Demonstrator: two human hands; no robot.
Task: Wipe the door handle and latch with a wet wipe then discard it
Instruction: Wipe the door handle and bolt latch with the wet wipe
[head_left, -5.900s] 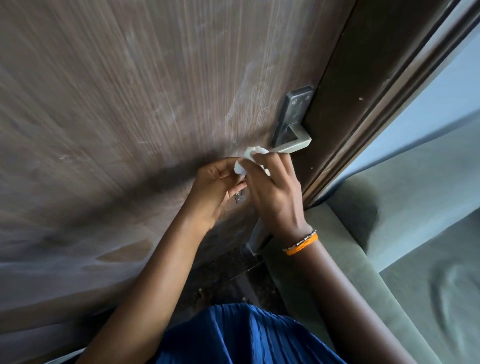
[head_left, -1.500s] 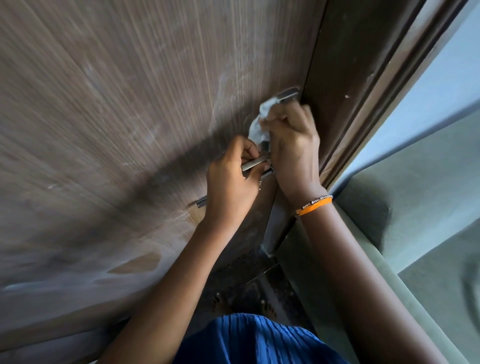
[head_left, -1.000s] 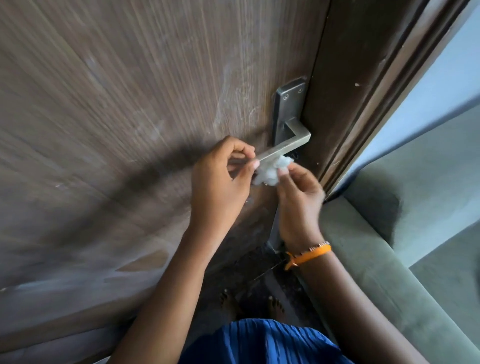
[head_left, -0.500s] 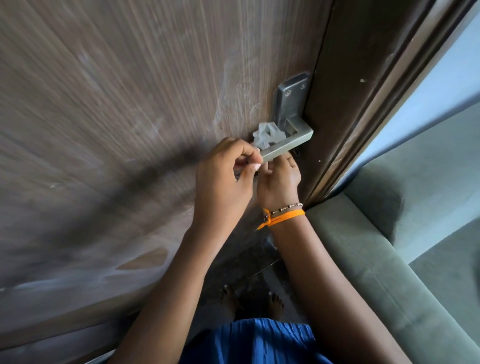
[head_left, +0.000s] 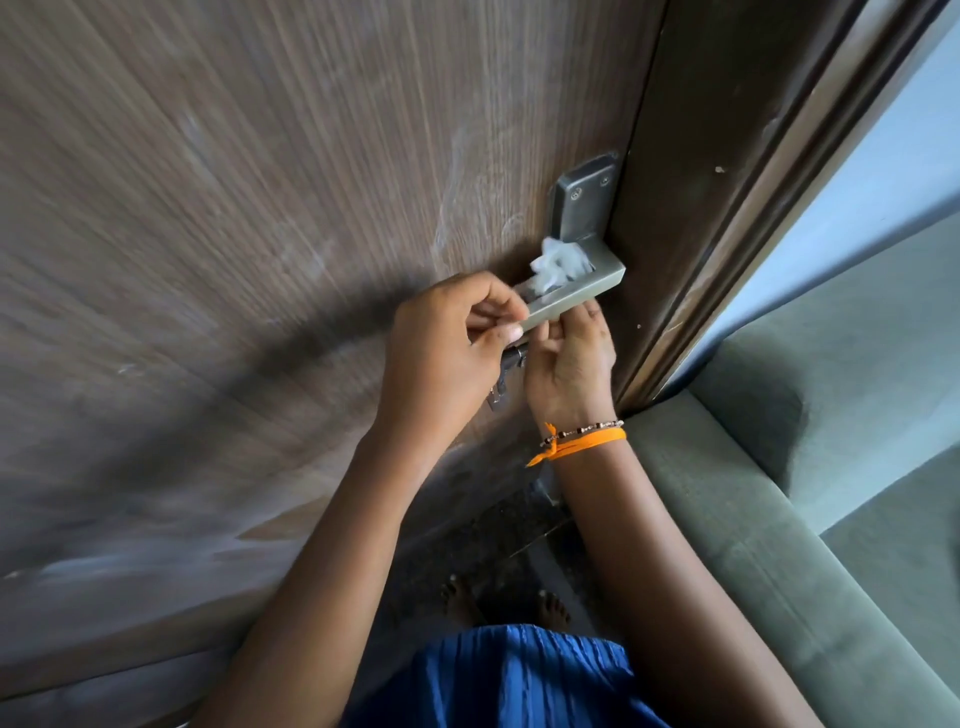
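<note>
A grey metal door handle (head_left: 584, 293) juts from its backplate (head_left: 584, 200) on the brown wooden door (head_left: 260, 208). My left hand (head_left: 447, 345) grips the free end of the lever. My right hand (head_left: 569, 374) reaches up from below, its fingertips hidden behind the lever. The crumpled white wet wipe (head_left: 558, 265) sticks out above the lever, pressed between it and the door. A small metal latch (head_left: 506, 371) shows between my two hands, partly covered by them.
The dark door frame (head_left: 675, 208) stands just right of the handle. A green sofa (head_left: 779, 493) runs along the right, close to the frame. My bare feet (head_left: 460, 597) stand on the dark floor below, above a blue garment (head_left: 519, 675).
One second ago my right hand held the wipe under the lever. It has since pushed the wipe up behind the lever and slid it toward the backplate. My left hand stays on the lever.
</note>
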